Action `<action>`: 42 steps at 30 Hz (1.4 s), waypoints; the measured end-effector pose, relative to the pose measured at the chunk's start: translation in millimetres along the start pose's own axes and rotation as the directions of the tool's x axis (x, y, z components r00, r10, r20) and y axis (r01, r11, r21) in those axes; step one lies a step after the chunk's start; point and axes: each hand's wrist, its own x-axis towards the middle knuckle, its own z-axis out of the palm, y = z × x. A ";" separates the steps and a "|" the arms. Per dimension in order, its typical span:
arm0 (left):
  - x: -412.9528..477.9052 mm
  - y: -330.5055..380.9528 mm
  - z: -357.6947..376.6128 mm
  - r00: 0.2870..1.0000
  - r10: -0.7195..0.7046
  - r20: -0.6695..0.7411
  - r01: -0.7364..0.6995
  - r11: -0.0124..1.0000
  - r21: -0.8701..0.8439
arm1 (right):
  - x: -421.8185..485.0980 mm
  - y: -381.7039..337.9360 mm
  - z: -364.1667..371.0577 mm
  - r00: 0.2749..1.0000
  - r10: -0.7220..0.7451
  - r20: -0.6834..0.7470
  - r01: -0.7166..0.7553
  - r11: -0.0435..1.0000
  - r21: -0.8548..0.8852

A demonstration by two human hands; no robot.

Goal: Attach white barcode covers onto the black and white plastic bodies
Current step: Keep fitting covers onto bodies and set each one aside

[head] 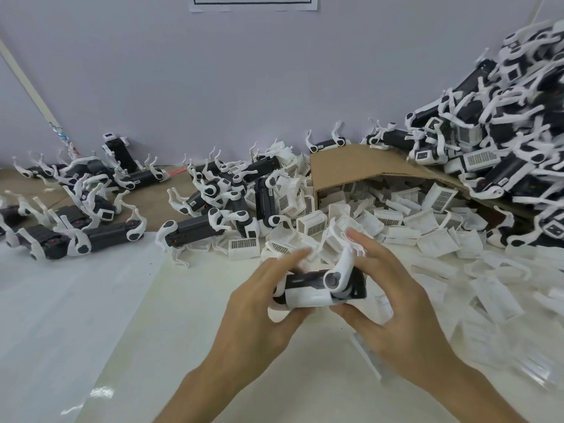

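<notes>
Cluttered white bench [189,315]: left hand [259,312] and right hand [393,303] clamp 1 light, rigid body [320,285]; pinch beside its hinged arm.

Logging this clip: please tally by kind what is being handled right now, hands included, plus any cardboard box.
Hands: 2, left hand and right hand
Black and white body, held: 1
White cover on it: 1
Cardboard box: 1
Total: 5

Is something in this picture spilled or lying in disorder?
Yes. The cardboard box lies tipped on its side, and white barcode covers have spilled from its opening across the table. Plastic bodies form a loose heap at right, partly resting on the box.
</notes>
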 end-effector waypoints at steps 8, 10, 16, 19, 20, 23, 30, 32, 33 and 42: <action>1.6 -0.9 -1.6 0.984 -0.072 0.162 0.079 0.996 -0.040 | -2.1 -4.7 -0.3 0.997 -0.079 0.014 0.079 0.997 -0.006; 1.9 -0.4 -2.4 0.983 -0.081 0.162 0.092 0.994 -0.065 | -2.0 -5.4 0.3 0.998 -0.055 0.002 0.055 0.998 0.009; 0.9 7.1 -5.1 0.997 0.002 0.081 0.006 0.995 -0.095 | -0.3 -7.1 -3.3 0.998 0.031 -0.056 -0.025 0.995 0.098; 0.2 9.6 -5.2 0.997 -0.075 0.017 0.077 0.974 -0.213 | 2.3 -8.0 -6.9 0.991 0.104 -0.088 -0.091 0.986 0.136; 0.3 10.1 -5.0 0.995 -0.102 0.000 0.099 0.965 -0.243 | 2.8 -9.0 -7.5 0.988 0.120 -0.094 -0.106 0.985 0.139; -0.5 11.2 -4.7 0.989 -0.143 -0.029 0.127 0.940 -0.316 | 2.2 -15.1 -7.3 0.981 0.179 -0.073 -0.163 0.969 0.185; -1.2 8.1 -6.4 0.958 -0.285 -0.008 0.250 0.853 -0.459 | 6.1 -10.6 -12.0 0.933 0.352 0.072 -0.344 0.821 0.456; -0.1 6.6 -8.3 0.962 -0.274 -0.009 0.240 0.855 -0.460 | 8.1 -10.0 -13.2 0.919 0.350 0.182 -0.393 0.772 0.500; 0.5 6.0 -9.4 0.964 -0.264 -0.012 0.230 0.860 -0.456 | 9.4 -10.4 -14.0 0.913 0.344 0.220 -0.408 0.770 0.490; 11.2 -5.2 -17.7 0.938 -0.227 -0.263 0.110 0.912 -0.395 | 29.3 -8.7 -38.8 0.807 0.418 0.417 -0.590 0.603 0.537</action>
